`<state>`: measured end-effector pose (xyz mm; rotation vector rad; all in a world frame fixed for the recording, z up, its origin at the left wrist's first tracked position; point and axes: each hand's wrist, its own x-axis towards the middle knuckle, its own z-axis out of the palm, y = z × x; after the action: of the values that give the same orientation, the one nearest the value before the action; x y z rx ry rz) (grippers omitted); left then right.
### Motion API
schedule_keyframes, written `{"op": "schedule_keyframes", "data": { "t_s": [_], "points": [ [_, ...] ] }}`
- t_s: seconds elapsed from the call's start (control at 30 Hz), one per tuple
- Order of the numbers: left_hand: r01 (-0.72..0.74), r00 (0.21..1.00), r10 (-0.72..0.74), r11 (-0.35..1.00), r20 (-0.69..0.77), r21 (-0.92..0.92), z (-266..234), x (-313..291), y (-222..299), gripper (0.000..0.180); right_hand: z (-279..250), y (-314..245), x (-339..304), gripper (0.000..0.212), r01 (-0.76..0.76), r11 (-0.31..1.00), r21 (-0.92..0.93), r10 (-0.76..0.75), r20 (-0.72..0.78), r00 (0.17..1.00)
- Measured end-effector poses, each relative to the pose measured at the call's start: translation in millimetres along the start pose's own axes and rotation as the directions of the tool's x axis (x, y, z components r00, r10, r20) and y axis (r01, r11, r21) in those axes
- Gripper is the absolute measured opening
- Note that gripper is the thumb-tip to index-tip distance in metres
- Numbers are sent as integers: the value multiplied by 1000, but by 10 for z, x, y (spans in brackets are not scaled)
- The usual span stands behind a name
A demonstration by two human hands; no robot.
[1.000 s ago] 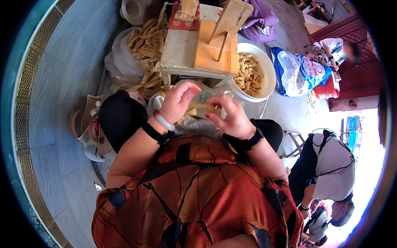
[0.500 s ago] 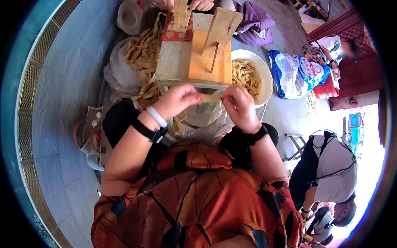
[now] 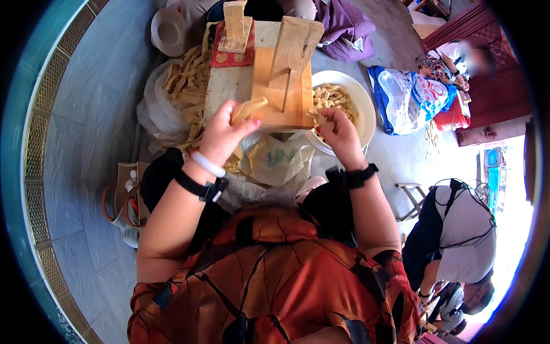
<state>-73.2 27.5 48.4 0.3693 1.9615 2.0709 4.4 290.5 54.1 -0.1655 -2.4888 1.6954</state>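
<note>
My left hand is closed around a flat, pale yellow strip, whose free end points up and right beside the wooden stand's base. My right hand pinches a small tan piece at the near rim of a white basin. Inside that basin lie many short, curled tan pieces. Between and beyond my hands stands a wooden stand: an upright plank on a smooth board, with a thin rod in front. What exactly the strips are made of, I cannot tell.
The stand rests on a small worn table. A smaller wooden stand sits on a red cloth. Left of the table, a plastic bag holds long tan strips. A blue-white bag and a bending person are at the right.
My hands have moved apart; the strip stretched between them now shows as separate pieces in each hand. My right hand has come to the basin. The other person's hands by the smaller stand have left view.
</note>
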Motion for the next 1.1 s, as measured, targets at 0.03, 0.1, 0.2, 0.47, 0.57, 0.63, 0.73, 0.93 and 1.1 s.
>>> {"op": "schedule_keyframes", "data": {
  "t_s": [0.03, 0.1, 0.2, 0.47, 0.57, 0.63, 0.73, 0.93, 1.1],
  "points": [
    [75, 996, -66, 988, 64, -138, 77, -138, 104, 20, 20, -47, -120, 29, -45, 980, 193, 37, 44, 998],
    [164, 983, -153, 979, 99, -122, 193, -352, 18, 22, 85, -154, -344, 35, -150, 919, 365, 84, 191, 978],
    [-501, 864, 433, 789, 257, 355, 425, -582, 168, 34, 307, -232, -634, 25, -172, 960, 219, 129, 199, 972],
    [-546, 822, 165, 500, 546, 672, 602, -880, 18, 37, 407, -314, -945, 9, 426, 758, -494, -290, 329, 899],
    [-527, 790, 22, 534, 612, 661, 594, -974, 95, 24, 373, -238, -1024, 13, 465, 815, -345, -318, 405, 857],
    [-543, 713, 70, 685, 697, 487, 535, -947, 191, 22, 337, -303, -1087, 22, 310, 950, -15, -279, 398, 874],
    [-463, 621, 170, 867, 765, 184, 532, -892, 293, 20, 230, -509, -1222, 32, 45, 947, 317, -180, 410, 894],
    [-52, 761, 95, 995, 642, -86, 690, -802, 168, 11, 27, -366, -1217, 38, 10, 888, 461, -113, 198, 974],
    [-275, 906, -47, 692, 421, 668, 527, -749, -22, 20, -519, -17, -715, 20, -50, 683, -729, -219, -270, 938]
  ]
}}
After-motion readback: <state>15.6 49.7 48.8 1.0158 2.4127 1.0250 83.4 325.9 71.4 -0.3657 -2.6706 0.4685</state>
